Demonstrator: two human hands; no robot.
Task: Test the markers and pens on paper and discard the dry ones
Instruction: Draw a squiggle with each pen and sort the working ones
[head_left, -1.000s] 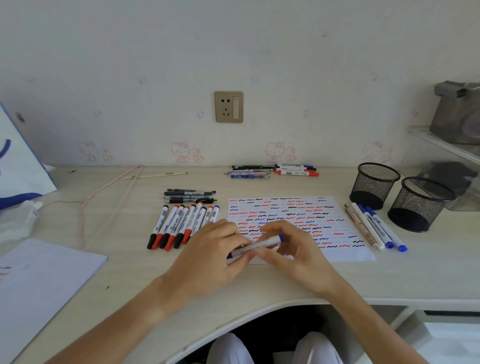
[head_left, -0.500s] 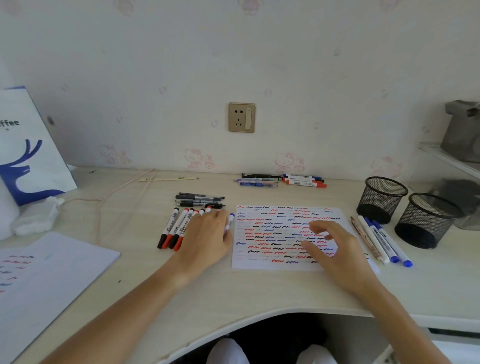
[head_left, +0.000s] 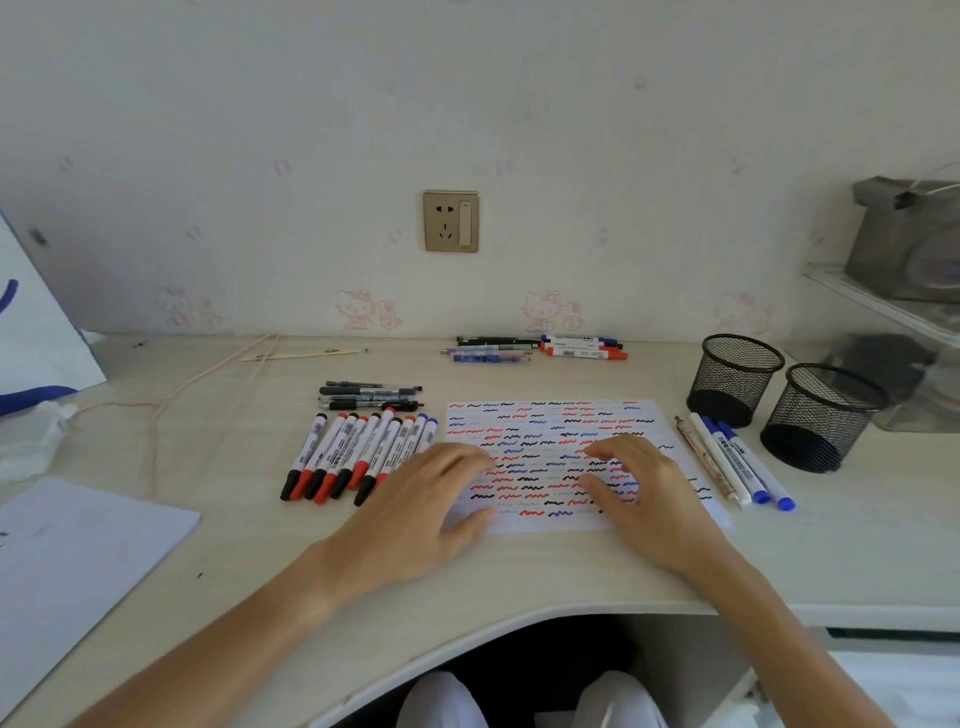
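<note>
Markers: row of capped white-barrelled markers (head_left: 358, 457), long axes toward desk's back edge, just beyond left hand (head_left: 421, 512).
Hands: left hand, right hand (head_left: 644, 493) both relaxed, empty, on squiggle-covered white paper (head_left: 545, 421).

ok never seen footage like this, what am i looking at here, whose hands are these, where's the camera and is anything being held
There is no machine here. A person wears a wide-angle camera on the head, so you look down at their own two bare hands over a desk.

The left hand and right hand both lie open over a test paper covered in red, blue and black squiggles. Neither holds anything.

Left of the paper lies a row of markers, with a few black pens behind it. Right of the paper lie a few more pens, beside two black mesh cups. Another small pile of pens sits by the wall.
</note>
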